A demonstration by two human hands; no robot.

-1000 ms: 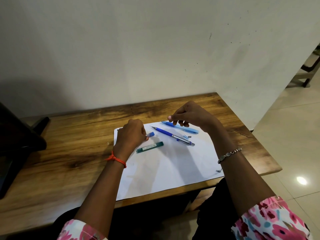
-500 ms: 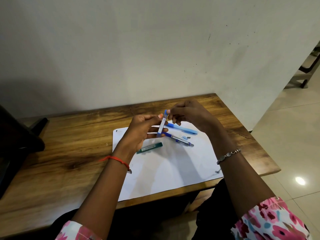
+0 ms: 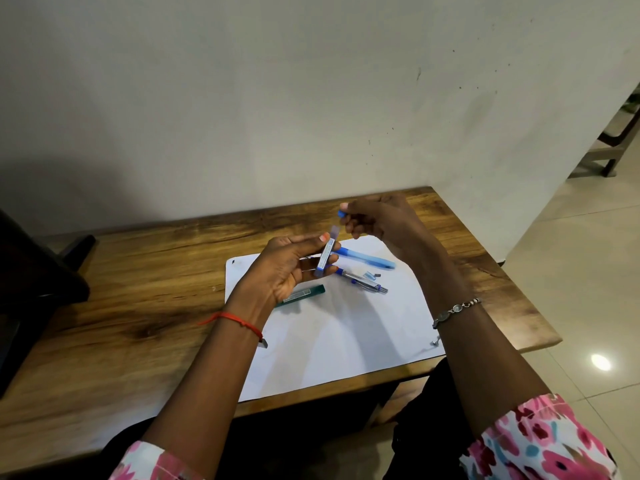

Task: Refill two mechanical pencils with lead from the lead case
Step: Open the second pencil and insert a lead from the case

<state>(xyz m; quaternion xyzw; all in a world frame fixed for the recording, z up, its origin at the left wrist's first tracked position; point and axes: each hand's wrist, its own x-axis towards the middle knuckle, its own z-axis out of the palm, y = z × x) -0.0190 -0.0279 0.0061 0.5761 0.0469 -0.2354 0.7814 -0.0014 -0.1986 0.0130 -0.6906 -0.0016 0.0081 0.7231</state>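
On the counter (image 3: pixel 138 271), the light-blue pencil (image 3: pixel 367 257) and dark-blue pencil (image 3: pixel 360 280) are lying on the paper (image 3: pixel 346 341), seemingly not yet refilled. The left hand (image 3: pixel 280 268) is gripping the lead case (image 3: pixel 326 256) above them. The right hand (image 3: pixel 384 220) is pinching its blue cap (image 3: pixel 341 214), held just clear of it.

Dim, soft shadows, wide-angle distortion

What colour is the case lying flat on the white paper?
The case is dark green with a pale label; head view.
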